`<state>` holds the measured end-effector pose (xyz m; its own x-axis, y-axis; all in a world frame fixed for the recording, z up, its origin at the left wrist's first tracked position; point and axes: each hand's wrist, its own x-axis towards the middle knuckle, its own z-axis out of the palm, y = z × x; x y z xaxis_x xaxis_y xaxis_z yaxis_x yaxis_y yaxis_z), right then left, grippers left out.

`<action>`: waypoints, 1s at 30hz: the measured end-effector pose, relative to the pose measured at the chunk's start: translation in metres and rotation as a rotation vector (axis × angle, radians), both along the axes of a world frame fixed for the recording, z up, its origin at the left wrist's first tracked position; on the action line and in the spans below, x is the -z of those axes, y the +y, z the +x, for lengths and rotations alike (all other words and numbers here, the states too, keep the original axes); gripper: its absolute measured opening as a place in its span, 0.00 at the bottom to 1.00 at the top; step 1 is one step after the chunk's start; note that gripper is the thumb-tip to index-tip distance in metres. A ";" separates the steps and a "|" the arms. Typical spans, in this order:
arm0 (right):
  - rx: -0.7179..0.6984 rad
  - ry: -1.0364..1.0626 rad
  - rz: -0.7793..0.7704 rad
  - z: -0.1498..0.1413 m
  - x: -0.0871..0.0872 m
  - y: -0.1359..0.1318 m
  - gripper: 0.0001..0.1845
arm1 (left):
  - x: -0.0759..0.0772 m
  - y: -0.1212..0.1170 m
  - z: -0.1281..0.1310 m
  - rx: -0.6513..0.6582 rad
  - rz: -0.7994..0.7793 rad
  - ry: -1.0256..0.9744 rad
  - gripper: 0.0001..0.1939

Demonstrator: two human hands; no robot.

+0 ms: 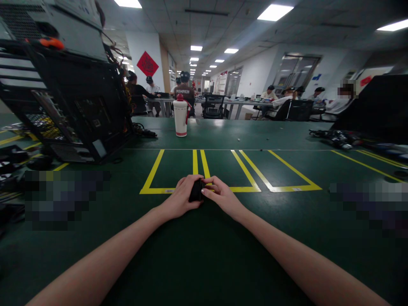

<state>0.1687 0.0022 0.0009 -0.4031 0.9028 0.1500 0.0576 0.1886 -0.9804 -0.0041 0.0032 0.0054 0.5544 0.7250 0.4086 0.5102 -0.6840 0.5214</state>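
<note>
Both my hands meet at the middle of the green table (pixel 204 255), on a small black object (pixel 196 191). My left hand (pixel 181 197) wraps its fingers round the object's left side. From the right, my right hand (pixel 223 196) pinches the same object with thumb and fingers. The object is mostly hidden by my fingers, so I cannot make out what it is. It rests at the near edge of yellow tape rectangles (pixel 172 170) marked on the table.
A black open computer case (pixel 66 102) stands at the left. A white bottle with a red cap (pixel 180 114) stands farther back. Dark cables and parts (pixel 338 138) lie at the right. Several people sit at tables in the background.
</note>
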 end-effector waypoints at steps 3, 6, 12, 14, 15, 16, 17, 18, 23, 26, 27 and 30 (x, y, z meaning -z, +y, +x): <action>-0.036 0.022 0.005 0.000 -0.003 -0.003 0.11 | 0.000 0.000 0.000 0.004 0.007 0.007 0.30; -0.031 0.040 0.032 -0.001 -0.003 -0.005 0.11 | -0.001 0.000 -0.001 0.007 0.001 0.009 0.30; -0.015 0.048 0.037 -0.003 0.001 -0.003 0.08 | -0.002 0.000 -0.001 0.011 -0.006 0.014 0.30; -0.005 0.033 0.026 -0.003 0.002 -0.001 0.09 | -0.001 0.001 0.000 0.007 -0.010 0.020 0.30; -0.001 0.023 0.025 -0.003 0.002 -0.001 0.11 | -0.001 0.001 0.000 0.004 -0.008 0.023 0.31; 0.002 0.013 0.026 -0.002 0.002 0.000 0.12 | -0.001 0.001 0.000 0.001 -0.006 0.024 0.31; 0.003 0.003 0.025 -0.002 0.001 0.000 0.12 | -0.001 0.001 0.000 0.000 -0.004 0.025 0.31; 0.000 -0.005 0.023 -0.002 0.001 0.000 0.12 | -0.001 0.001 0.000 0.001 -0.004 0.026 0.31; -0.046 0.001 0.015 0.000 -0.004 -0.004 0.11 | -0.004 -0.001 0.000 0.010 -0.023 0.032 0.29; -0.021 0.004 0.056 -0.001 -0.004 -0.006 0.10 | -0.003 -0.001 -0.001 0.003 -0.012 0.024 0.30; -0.013 0.005 0.070 -0.001 -0.004 -0.006 0.09 | -0.003 -0.001 -0.001 0.004 -0.008 0.022 0.30; -0.015 0.017 0.068 -0.001 -0.002 -0.004 0.08 | -0.002 -0.001 -0.001 0.011 -0.019 0.026 0.30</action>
<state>0.1672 -0.0023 0.0033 -0.4130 0.8843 0.2178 0.0381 0.2557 -0.9660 -0.0052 0.0026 0.0078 0.5722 0.7268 0.3800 0.5165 -0.6792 0.5214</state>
